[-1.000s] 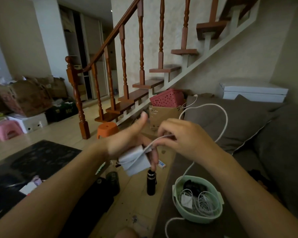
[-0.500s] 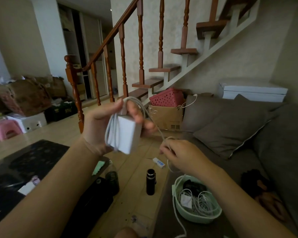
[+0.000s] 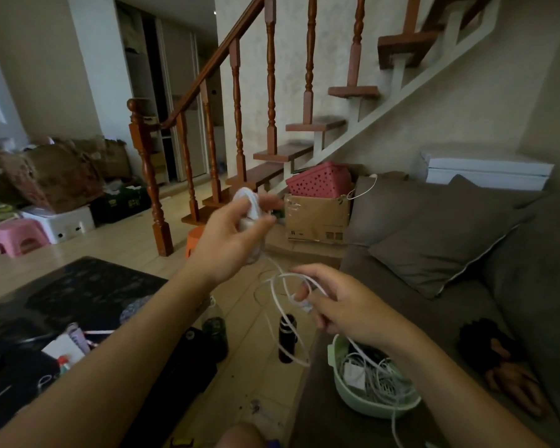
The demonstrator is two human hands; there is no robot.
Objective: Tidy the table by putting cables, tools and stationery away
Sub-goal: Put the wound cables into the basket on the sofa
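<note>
1 view only: head-worn, wide-angle, facing forward and down. It sits close above the left hand [image 3: 230,244] and right hand [image 3: 346,307], mid-frame. Near left: tabletop [image 3: 78,286]. Right: sofa [image 3: 514,270]. Far: staircase [image 3: 307,150].

A glossy black table [image 3: 78,286] fills the space left of and below the left hand [image 3: 230,244]. On it, beside that forearm, lie a white sheet of paper [image 3: 62,349], a pale lilac tube [image 3: 78,339] and a grey round lump [image 3: 135,310] too blurred to name.

The pale wooden plank floor [image 3: 259,376] runs under both hands. A black cylindrical flask [image 3: 286,341] stands upright just below the right hand [image 3: 346,308], and a dark glass bottle [image 3: 214,331] stands against the left forearm. An orange plastic stool [image 3: 194,236] shows behind the left wrist, and a brown cardboard box [image 3: 317,219] stands beyond the left hand's fingertips.

To the right of the right hand, a grey-brown fabric sofa [image 3: 320,425] carries three things. A pale green plastic basket [image 3: 362,407] sits under the right wrist, a brown square cushion [image 3: 440,250] lies beyond that hand, and a dark-haired doll [image 3: 511,376] lies right of the forearm.
</note>
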